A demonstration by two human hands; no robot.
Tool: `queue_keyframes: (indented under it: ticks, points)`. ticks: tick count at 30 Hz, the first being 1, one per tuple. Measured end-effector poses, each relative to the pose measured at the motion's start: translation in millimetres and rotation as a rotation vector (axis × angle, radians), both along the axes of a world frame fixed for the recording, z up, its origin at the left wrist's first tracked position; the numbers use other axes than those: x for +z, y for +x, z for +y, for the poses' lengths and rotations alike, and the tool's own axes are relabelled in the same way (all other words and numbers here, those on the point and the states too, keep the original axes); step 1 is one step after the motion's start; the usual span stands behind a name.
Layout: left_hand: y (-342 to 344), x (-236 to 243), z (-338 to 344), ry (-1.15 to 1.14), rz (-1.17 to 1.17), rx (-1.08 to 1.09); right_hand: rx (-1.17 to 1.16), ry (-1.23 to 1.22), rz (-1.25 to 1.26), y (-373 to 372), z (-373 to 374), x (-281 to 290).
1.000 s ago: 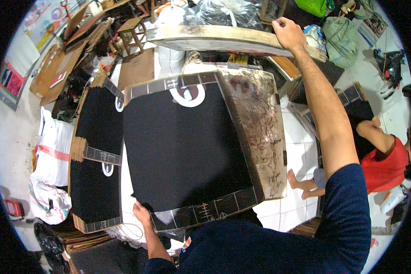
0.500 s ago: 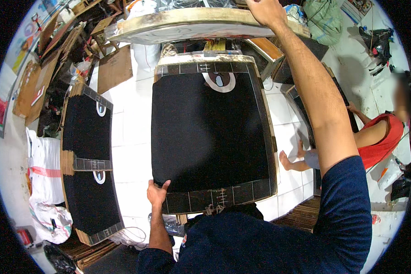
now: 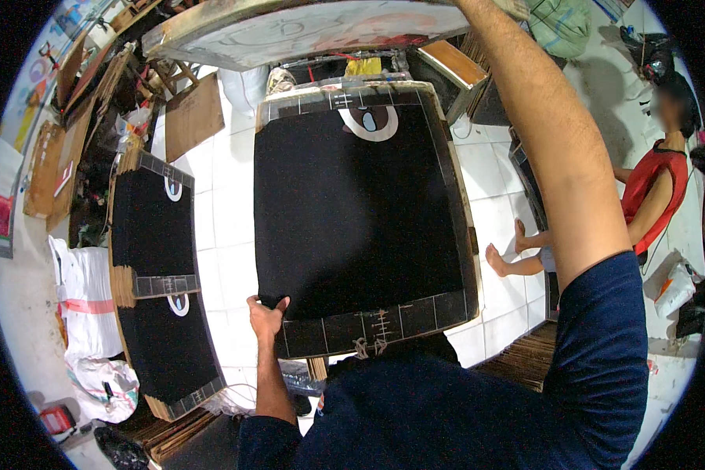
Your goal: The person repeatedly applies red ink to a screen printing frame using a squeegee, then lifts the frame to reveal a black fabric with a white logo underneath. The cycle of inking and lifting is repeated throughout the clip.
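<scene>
Presently, one large rectangular black fabric panel lies flat before me on one worn, pale-edged platform. One eye print, a white ring around brown and light blue, sits near its far edge. I find my left hand clamped on the fabric's near left corner, thumb on top. My right hand is beyond the upper edge of view; I cannot tell its state. One bare right forearm reaches there, alongside one raised, wooden-edged frame. To my left, I count two further black panels, each bearing one similar print. To my right: one person in a red sleeveless top, two bare feet showing.
</scene>
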State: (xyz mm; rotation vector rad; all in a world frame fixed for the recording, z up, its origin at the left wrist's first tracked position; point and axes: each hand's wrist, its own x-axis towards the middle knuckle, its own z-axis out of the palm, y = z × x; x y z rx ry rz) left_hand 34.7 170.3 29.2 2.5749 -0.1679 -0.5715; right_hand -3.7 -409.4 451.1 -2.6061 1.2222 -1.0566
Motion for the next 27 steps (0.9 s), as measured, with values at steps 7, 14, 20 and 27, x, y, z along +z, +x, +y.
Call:
queue_keyframes:
  ticks: [7,14,20,27]
  points:
    - [4.6,-24.5,-0.7,0.147,-0.021,-0.028,-0.007,0.033,0.033,-1.2,6.3,6.7]
    - [17.3,30.9,-67.1,-0.217,-0.235,-0.053,0.028,-0.028,-0.001,-33.0,34.7,-51.7]
    - [19.8,143.6,-181.7,-1.649,0.365,-0.07,0.326,-0.269,-0.264,-100.8,96.3,-190.1]
    - [-1.1,39.7,-190.0,-0.938,0.643,0.677,0.367,0.19,0.036,-139.0,77.0,-360.7]
